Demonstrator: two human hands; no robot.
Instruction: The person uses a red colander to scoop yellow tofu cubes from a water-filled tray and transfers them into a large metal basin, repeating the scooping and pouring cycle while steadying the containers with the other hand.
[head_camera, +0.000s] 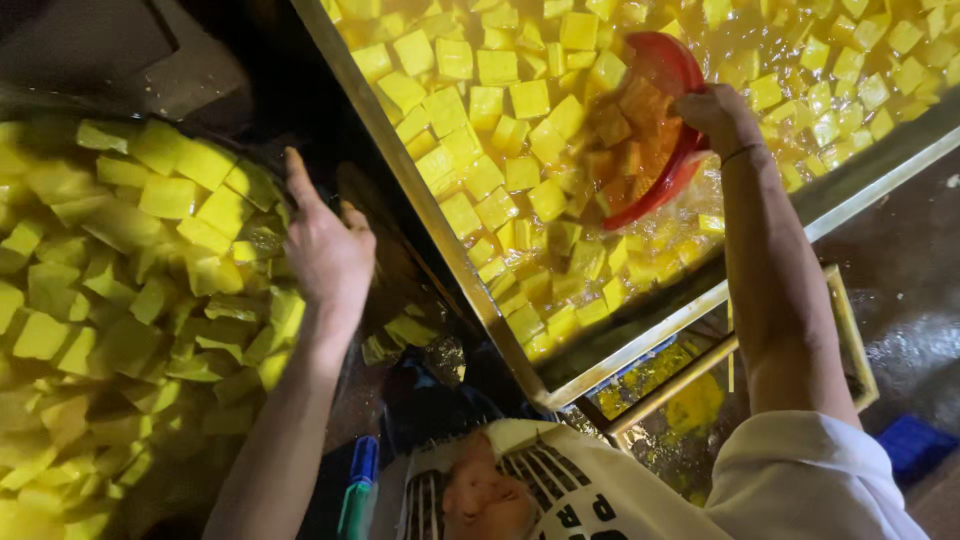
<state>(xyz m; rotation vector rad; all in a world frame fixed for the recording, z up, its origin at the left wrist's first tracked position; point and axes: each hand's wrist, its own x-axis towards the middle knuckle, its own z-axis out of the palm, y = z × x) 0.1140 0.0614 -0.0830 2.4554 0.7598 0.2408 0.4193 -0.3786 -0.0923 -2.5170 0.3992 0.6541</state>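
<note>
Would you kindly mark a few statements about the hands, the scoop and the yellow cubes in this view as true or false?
1. The right hand holds a red scoop in the metal tray. True.
2. The scoop is empty. False: it holds cubes.
3. The left hand grips a knife. False: it holds nothing and is at the edge of the heap of yellow cubes on the left.
4. The cubes in the tray sit in liquid. True.
5. The tray's cubes are green. False: they are yellow.
</note>
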